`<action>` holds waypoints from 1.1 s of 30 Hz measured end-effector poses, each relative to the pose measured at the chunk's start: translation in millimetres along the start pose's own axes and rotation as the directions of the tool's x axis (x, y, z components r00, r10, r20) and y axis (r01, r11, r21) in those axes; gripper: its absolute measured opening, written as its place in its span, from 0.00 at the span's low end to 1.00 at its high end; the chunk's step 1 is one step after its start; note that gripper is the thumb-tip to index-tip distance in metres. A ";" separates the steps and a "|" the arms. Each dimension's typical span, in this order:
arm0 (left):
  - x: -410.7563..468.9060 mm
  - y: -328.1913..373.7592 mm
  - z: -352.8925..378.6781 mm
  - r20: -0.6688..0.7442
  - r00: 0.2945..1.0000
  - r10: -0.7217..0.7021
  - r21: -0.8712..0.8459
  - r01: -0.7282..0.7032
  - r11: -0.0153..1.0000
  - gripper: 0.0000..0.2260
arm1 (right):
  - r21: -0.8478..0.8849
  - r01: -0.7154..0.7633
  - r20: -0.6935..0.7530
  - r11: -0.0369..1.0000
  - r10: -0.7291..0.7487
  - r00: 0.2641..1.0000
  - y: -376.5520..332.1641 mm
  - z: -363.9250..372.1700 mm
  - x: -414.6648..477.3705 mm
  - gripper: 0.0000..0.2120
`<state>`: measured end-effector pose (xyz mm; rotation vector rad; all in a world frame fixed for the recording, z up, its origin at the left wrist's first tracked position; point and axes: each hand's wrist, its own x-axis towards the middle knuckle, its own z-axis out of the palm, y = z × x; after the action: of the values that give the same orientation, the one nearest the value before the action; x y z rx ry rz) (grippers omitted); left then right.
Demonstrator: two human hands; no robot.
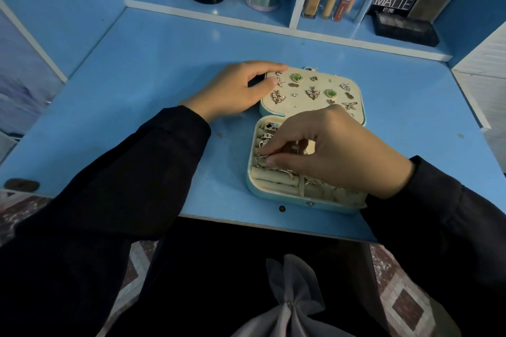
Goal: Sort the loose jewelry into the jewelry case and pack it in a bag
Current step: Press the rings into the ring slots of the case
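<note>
Over the ring rolls [273,182] of the open jewelry case [276,200] on the desk [164,63], the narrow grip of your right hand [336,148] pinches what seems a silver ring [262,157] and your left hand [238,90] holds the lid [295,108] corner; pushed carelessly, the ring may slip and roll off the desk.

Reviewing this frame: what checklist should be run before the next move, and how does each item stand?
1. Jewelry case lies open on the desk: ok.
2. Left hand holds the lid steady at its far-left corner: ok.
3. Right hand grip pinches a silver ring over the ring rolls: ok.
4. Ring seated in a slot: cannot tell, fingers cover it.
5. Earrings pinned in the lid: ok.
6. Bag ready: cannot tell; grey fabric lies on the lap, its kind unclear.
</note>
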<state>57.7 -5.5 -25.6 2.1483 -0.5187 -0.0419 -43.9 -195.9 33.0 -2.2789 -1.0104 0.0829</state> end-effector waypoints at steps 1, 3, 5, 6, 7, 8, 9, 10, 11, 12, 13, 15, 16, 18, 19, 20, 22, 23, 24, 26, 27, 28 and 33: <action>0.1 0.0 0.0 0.001 1.000 -0.001 -0.002 0.001 1.000 0.15 | -0.001 -0.003 0.010 1.000 0.003 1.000 -0.6 -1.3 0.3 0.06; 0.1 0.3 0.4 0.003 1.000 -0.001 -0.002 0.001 1.000 0.15 | -0.007 -0.007 0.034 1.000 0.007 0.999 -1.0 -2.8 1.5 0.05; 0.0 0.5 0.7 0.004 1.000 -0.003 -0.005 0.003 1.000 0.15 | -0.034 0.005 0.050 0.999 -0.004 0.999 -1.4 -2.6 2.8 0.05; 0.1 0.4 0.7 0.004 1.000 -0.003 -0.006 0.003 1.000 0.15 | -0.048 0.019 0.052 0.999 -0.017 0.999 -1.9 -2.3 3.4 0.05; 0.1 0.3 0.7 0.003 1.000 -0.002 -0.003 0.002 1.000 0.15 | -0.057 0.031 0.051 0.998 -0.028 0.998 -2.5 -2.1 3.8 0.05; 0.2 0.4 0.8 0.001 1.000 0.000 0.000 0.000 1.000 0.15 | -0.063 0.040 0.051 0.997 -0.037 0.998 -3.2 -1.6 4.0 0.05; 0.1 0.6 0.8 -0.001 1.000 0.001 0.003 -0.001 1.000 0.15 | -0.066 0.047 0.051 0.997 -0.044 0.998 -4.2 -1.3 3.9 0.05; 0.0 0.9 1.1 -0.004 1.000 0.001 0.005 -0.001 1.000 0.15 | -0.070 0.055 0.054 0.996 -0.051 0.997 -5.1 -0.6 3.8 0.05; -0.2 1.3 1.3 -0.008 1.000 0.002 0.008 -0.002 1.000 0.15 | -0.077 0.064 0.060 0.995 -0.060 0.996 -5.9 0.3 3.6 0.05; -0.4 1.6 1.7 -0.012 1.000 0.002 0.013 -0.002 1.000 0.15 | -0.090 0.074 0.066 0.993 -0.069 0.995 -6.7 1.4 3.6 0.04; -0.5 1.7 1.8 -0.014 1.000 0.002 0.017 -0.002 1.000 0.15 | -0.106 0.084 0.072 0.991 -0.077 0.994 -7.1 2.4 3.7 0.04; -0.5 1.6 1.8 -0.016 1.000 -0.001 0.021 0.001 1.000 0.15 | -0.120 0.082 0.078 0.989 -0.073 0.994 -7.5 3.0 4.6 0.03; -0.5 1.6 1.7 -0.016 1.000 -0.003 0.020 0.003 1.000 0.15 | -0.116 0.072 0.083 0.991 -0.062 0.995 -7.5 2.8 4.9 0.03; -0.5 1.6 1.4 -0.012 1.000 -0.004 0.018 0.004 1.000 0.15 | -0.109 0.051 0.093 0.993 -0.041 0.995 -7.2 3.3 5.2 0.04; -0.6 1.6 1.3 -0.011 1.000 -0.005 0.019 0.005 1.000 0.15 | -0.102 0.039 0.098 0.994 -0.029 0.995 -7.3 3.9 4.8 0.04; -0.7 1.8 1.2 -0.011 1.000 -0.005 0.019 0.005 1.000 0.15 | -0.091 0.026 0.099 0.996 -0.017 0.995 -7.4 4.8 4.2 0.04; -0.9 1.8 1.3 -0.011 1.000 -0.005 0.008 0.005 1.000 0.15 | -0.071 0.002 0.093 0.997 0.005 0.996 -7.9 5.9 2.9 0.04; -0.9 1.9 1.4 -0.011 1.000 -0.006 0.003 0.006 1.000 0.15 | -0.069 -0.008 0.091 0.998 0.015 0.996 -8.0 6.3 2.3 0.04; -1.0 1.9 1.5 -0.010 1.000 -0.006 0.002 0.007 1.000 0.15 | -0.072 -0.014 0.093 0.997 0.021 0.995 -8.4 6.3 2.0 0.04; -1.0 1.8 1.4 -0.008 1.000 -0.006 0.010 0.006 1.000 0.16 | -0.099 -0.008 0.114 0.995 0.019 0.993 -9.8 6.1 2.1 0.06; -1.2 2.1 1.3 -0.008 1.000 -0.005 0.013 0.005 1.000 0.16 | -0.118 0.004 0.128 0.993 0.012 0.992 -10.7 6.0 2.2 0.07; -1.2 2.3 1.3 -0.009 1.000 -0.006 0.013 0.006 1.000 0.16 | -0.131 0.015 0.137 0.991 0.003 0.991 -11.3 5.7 2.3 0.08; -1.1 3.0 0.5 -0.004 1.000 -0.007 0.015 0.007 1.000 0.15 | -0.109 0.025 0.135 0.994 -0.011 0.991 -10.2 -0.4 2.2 0.09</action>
<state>55.5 -7.0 -23.7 2.1641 -0.5106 -0.0374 -48.9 -189.5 39.7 -2.3900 -1.1297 0.1791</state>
